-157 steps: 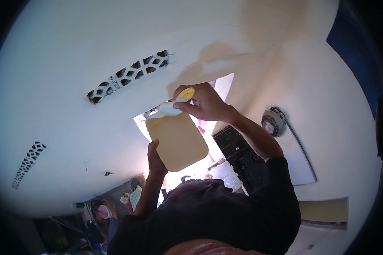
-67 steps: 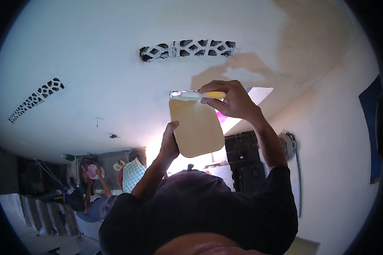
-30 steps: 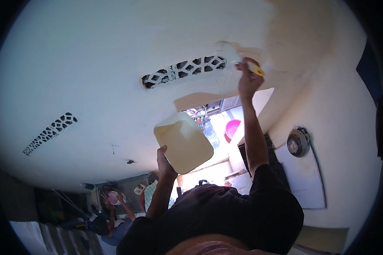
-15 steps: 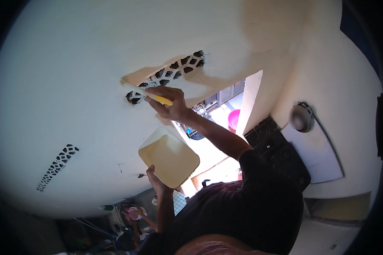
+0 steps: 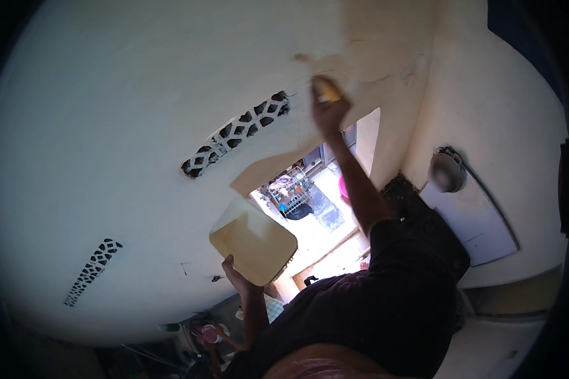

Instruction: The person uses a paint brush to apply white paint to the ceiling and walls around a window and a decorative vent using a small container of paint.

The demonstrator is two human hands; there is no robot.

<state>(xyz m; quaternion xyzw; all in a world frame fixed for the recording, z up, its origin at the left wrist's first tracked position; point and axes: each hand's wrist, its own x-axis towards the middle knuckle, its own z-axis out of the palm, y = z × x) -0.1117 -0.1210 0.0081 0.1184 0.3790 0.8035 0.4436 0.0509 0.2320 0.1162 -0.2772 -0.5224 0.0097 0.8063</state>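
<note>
Close to the camera, at the bottom of the view, a dark shirt (image 5: pixel 360 316) covers the wearer's body. The left hand (image 5: pixel 239 276) grips a cream container (image 5: pixel 262 243), a rounded rectangular tub, its thumb over the near edge and its fingers hidden beneath. The tub is tilted in front of the chest, left of centre. Farther out, the right hand (image 5: pixel 330 112) is raised at the end of a stretched arm, fingers curled closed around a yellow-handled tool (image 5: pixel 329 93). Both are blurred; the tool's far end and whether it touches the wall cannot be made out.

The pale wall (image 5: pixel 126 126) has a slanting patterned vent (image 5: pixel 237 136) just left of the right hand, and a smaller vent (image 5: pixel 93 273) at lower left. Beyond the tub is a bright doorway (image 5: pixel 332 218) with a wire rack (image 5: pixel 289 189) and part of a pink basin (image 5: pixel 343 186). At right, a round metal pot (image 5: pixel 446 172) is beside a white board (image 5: pixel 471 221). At lower left, well away, another person's arm reaches to a pink bowl (image 5: pixel 210 333).
</note>
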